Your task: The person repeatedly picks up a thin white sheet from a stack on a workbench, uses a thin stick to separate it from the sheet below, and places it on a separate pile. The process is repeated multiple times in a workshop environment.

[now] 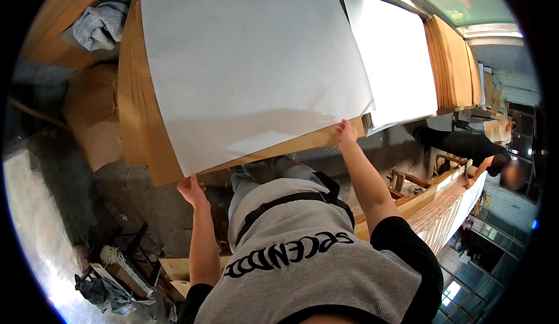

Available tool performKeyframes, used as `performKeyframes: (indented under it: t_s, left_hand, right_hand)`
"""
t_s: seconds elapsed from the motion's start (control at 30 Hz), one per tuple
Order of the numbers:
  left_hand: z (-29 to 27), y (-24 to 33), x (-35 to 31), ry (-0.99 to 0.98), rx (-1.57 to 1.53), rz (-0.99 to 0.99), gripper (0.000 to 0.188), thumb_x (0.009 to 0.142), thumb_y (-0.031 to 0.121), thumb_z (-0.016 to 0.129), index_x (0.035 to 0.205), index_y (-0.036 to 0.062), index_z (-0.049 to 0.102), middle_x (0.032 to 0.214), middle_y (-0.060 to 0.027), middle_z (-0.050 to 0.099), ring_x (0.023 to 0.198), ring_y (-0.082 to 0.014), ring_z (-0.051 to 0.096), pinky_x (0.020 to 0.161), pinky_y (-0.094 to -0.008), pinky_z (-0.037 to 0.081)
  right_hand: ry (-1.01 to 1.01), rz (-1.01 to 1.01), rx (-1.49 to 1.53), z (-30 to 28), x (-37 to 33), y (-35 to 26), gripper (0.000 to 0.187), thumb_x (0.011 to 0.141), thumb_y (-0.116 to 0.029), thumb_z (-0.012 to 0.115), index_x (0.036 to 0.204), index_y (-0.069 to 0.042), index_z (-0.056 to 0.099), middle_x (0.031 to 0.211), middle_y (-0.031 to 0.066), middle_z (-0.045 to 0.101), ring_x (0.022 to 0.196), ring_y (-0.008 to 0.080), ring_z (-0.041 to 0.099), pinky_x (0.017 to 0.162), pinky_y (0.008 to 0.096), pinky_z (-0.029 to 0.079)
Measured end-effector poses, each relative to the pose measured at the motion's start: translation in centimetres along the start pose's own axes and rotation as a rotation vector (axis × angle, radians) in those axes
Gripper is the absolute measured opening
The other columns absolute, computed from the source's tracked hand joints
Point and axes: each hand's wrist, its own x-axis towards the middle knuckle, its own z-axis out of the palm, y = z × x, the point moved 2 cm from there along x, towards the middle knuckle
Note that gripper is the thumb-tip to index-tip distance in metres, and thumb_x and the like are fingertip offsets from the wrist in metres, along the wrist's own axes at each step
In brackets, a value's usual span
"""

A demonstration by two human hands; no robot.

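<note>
A large white sheet (250,62) lies over a stack of brown cardboard sheets (133,103), whose edges show along its left and near sides. My left hand (193,191) is closed at the sheet's near left corner, with the fingertips pinched on it. At the near right corner my right hand (346,134) is closed too, thumb and fingers on the sheet's edge. A strip of brown board shows under the near edge between my hands. To the right of the sheet lies a second pile of white sheets (396,56).
More brown cardboard (451,62) is stacked at the far right. A crumpled cloth (100,26) lies at the far left, above a brown board (93,114). Two other people (466,143) are on the right, one leaning over a long striped stack (445,210). Clutter (119,277) stands at the lower left.
</note>
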Motion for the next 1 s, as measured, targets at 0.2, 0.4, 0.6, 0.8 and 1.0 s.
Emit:
performKeyframes:
  t_s: [0.2, 0.4, 0.6, 0.8, 1.0]
  left_hand:
    - [1.7, 3.6, 0.6, 0.078, 0.062, -0.178, 0.021, 0.081, 0.011, 0.057, 0.098, 0.0038, 0.047, 0.073, -0.005, 0.053, 0.047, -0.0115, 0.048, 0.035, -0.0236, 0.031]
    - [0.3, 1.0, 3.1, 0.009, -0.103, -0.181, 0.012, 0.076, 0.008, 0.061, 0.077, 0.0063, 0.049, 0.06, -0.0037, 0.051, 0.046, -0.0148, 0.053, 0.032, -0.023, 0.035]
    - [-0.3, 2.6, 2.2, 0.053, -0.173, -0.191, 0.013, 0.077, 0.01, 0.062, 0.078, 0.0024, 0.051, 0.063, -0.003, 0.052, 0.047, -0.0113, 0.05, 0.038, -0.0235, 0.039]
    - [-2.2, 0.3, 3.6, 0.187, -0.338, -0.153, 0.018, 0.077, 0.012, 0.062, 0.085, 0.0015, 0.05, 0.064, -0.0029, 0.05, 0.051, -0.0113, 0.049, 0.04, -0.0237, 0.039]
    - [-2.4, -1.4, 5.5, 0.134, -0.625, -0.334, 0.021, 0.078, 0.015, 0.063, 0.089, 0.0051, 0.047, 0.069, -0.0025, 0.05, 0.056, -0.011, 0.051, 0.043, -0.023, 0.042]
  right_hand:
    - [0.321, 0.226, 0.208, -0.4, 3.3, -2.2, 0.019, 0.082, -0.023, 0.056, 0.085, -0.005, 0.049, 0.075, 0.0054, 0.053, 0.062, 0.0169, 0.056, 0.042, 0.0254, 0.039]
    - [-0.256, 0.29, 0.306, -1.6, 9.6, 0.1, 0.032, 0.082, -0.03, 0.054, 0.097, -0.002, 0.051, 0.09, 0.0115, 0.057, 0.087, 0.0271, 0.054, 0.076, 0.0419, 0.045]
    - [-0.076, 0.202, 0.116, -3.1, 7.2, -1.5, 0.023, 0.078, -0.025, 0.063, 0.066, -0.012, 0.048, 0.061, -0.0019, 0.051, 0.053, 0.0072, 0.052, 0.03, 0.017, 0.023]
    - [-0.323, 0.14, 0.02, -6.1, 1.0, -0.5, 0.02, 0.078, -0.027, 0.063, 0.075, -0.011, 0.05, 0.066, -0.001, 0.054, 0.057, 0.0047, 0.054, 0.032, 0.0179, 0.026]
    - [-0.21, 0.134, 0.04, -5.8, -3.1, 0.0, 0.021, 0.079, -0.028, 0.062, 0.076, -0.011, 0.05, 0.067, -0.0027, 0.054, 0.061, 0.0035, 0.055, 0.033, 0.0168, 0.025]
